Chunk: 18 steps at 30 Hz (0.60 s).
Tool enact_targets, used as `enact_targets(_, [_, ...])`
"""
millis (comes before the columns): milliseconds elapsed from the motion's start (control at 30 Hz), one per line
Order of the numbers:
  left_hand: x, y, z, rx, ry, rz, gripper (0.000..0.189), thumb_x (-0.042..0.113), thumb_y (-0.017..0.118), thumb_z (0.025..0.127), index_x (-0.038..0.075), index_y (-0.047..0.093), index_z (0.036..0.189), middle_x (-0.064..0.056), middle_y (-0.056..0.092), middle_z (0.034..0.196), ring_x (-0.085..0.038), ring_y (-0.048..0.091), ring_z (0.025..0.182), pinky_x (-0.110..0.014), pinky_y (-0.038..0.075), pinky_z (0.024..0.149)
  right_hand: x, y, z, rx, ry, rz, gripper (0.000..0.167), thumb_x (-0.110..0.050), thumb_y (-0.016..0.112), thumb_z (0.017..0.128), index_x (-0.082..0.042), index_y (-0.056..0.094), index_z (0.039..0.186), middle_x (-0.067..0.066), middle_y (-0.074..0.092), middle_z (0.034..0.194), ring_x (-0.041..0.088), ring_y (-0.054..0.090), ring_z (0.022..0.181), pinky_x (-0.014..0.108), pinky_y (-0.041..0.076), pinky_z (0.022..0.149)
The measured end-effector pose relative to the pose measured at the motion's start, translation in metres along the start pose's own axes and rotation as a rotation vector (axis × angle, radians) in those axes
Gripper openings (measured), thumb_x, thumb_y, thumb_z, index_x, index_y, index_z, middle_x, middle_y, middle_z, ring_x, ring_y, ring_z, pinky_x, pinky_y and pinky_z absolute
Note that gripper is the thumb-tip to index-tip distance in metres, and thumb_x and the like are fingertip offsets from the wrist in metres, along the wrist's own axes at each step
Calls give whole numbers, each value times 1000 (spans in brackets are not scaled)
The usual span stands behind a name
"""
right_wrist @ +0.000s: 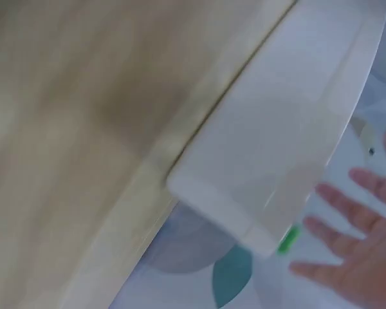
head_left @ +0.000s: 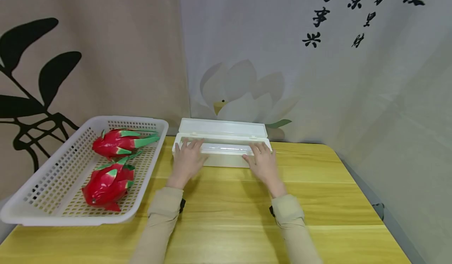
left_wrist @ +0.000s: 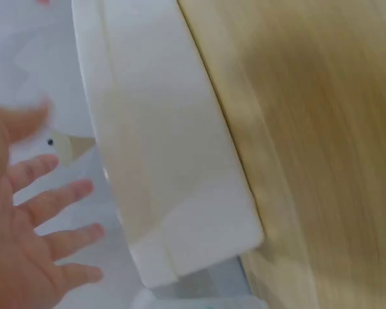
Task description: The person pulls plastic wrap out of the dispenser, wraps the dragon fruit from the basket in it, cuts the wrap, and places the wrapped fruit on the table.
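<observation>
At the table's back edge stands a long white cling film dispenser [head_left: 226,162], its lid [head_left: 222,128] raised behind it. A shiny, clear-looking roll [head_left: 226,148] lies lengthwise inside. My left hand [head_left: 187,160] is over the dispenser's left end and my right hand [head_left: 263,162] over its right end, both with straight fingers. In the left wrist view, the left hand [left_wrist: 32,225] spreads its fingers above the white case [left_wrist: 167,148], with nothing in them. The right wrist view likewise shows the right hand [right_wrist: 360,235] spread and holding nothing, beside the case [right_wrist: 264,148].
On the left, a white perforated plastic basket [head_left: 150,170] holds two red dragon fruits [head_left: 121,143] with green-tipped scales. Yellowish wood forms the tabletop [head_left: 226,217]. Behind hangs a printed curtain [head_left: 243,32], close to the table's back edge.
</observation>
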State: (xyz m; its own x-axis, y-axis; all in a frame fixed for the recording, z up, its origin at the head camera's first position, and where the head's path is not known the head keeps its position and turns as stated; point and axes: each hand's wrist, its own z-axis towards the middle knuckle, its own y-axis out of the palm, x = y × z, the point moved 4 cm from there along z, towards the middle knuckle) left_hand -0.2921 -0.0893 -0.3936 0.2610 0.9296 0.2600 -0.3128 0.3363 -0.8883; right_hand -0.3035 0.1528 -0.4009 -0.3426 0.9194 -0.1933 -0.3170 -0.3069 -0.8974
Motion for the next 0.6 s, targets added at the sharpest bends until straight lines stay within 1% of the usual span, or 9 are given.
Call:
enact_targets(67, [-7,-3,2,60,15,-26,39,19,64,91,12,59,129,-16,64,125,-44,50,125,-69,33,104,7,-4,4,84,-101,31,39,-30,61,92,-4,62,122,18,64,120,40,57,115,60,44,98])
enact_targets(133, [-14,-3,4,107,27,-52,33,2,62,89,9,64,122,-17,67,118,-43,55,120,-68,36,101,15,-6,8,137,-181,50,27,-17,67,88,-1,68,110,17,70,107,37,65,98,51,53,87])
enact_targets(167, [-17,-3,5,114,26,-61,34,-4,59,89,8,65,120,-17,68,116,-42,56,118,-67,37,101,19,-6,10,143,-208,57,24,-12,69,86,0,69,106,17,71,103,35,67,92,48,54,84])
enact_targets(233, [-23,-1,7,110,18,-79,37,-12,53,88,6,67,117,-18,69,113,-41,60,113,-66,39,101,27,-6,15,116,-225,75,18,-6,69,84,1,71,101,16,73,98,33,67,83,45,55,77])
enact_targets(267, [-25,0,7,110,13,-97,37,-13,52,88,6,68,115,-17,70,112,-40,62,110,-63,43,99,29,-5,17,88,-215,85,16,-4,69,84,1,72,99,15,73,96,32,68,82,43,55,77])
enact_targets(367, [-29,2,10,109,-4,-129,32,-11,54,88,5,70,111,-17,72,105,-37,67,95,-51,55,83,36,-3,23,20,-193,113,10,-3,68,84,0,73,93,13,74,91,29,66,78,42,52,78])
enact_targets(467, [-32,3,13,112,-11,-157,22,-2,59,89,4,73,106,-18,73,98,-34,68,81,-41,56,62,41,-1,29,-23,-166,136,8,-7,69,85,-3,75,88,11,72,85,27,63,77,38,52,73])
enact_targets(500, [-33,3,14,113,-11,-160,20,-1,60,89,4,73,104,-18,73,97,-34,68,78,-40,56,60,42,0,30,-34,-156,147,8,-8,69,85,-3,75,87,11,71,83,26,61,76,37,51,72])
enact_targets(600, [-35,2,19,113,1,-157,18,-2,62,88,2,73,101,-19,73,96,-33,68,76,-40,56,61,45,1,37,-68,-130,171,9,-10,69,85,-3,75,85,10,69,79,24,57,75,35,50,67])
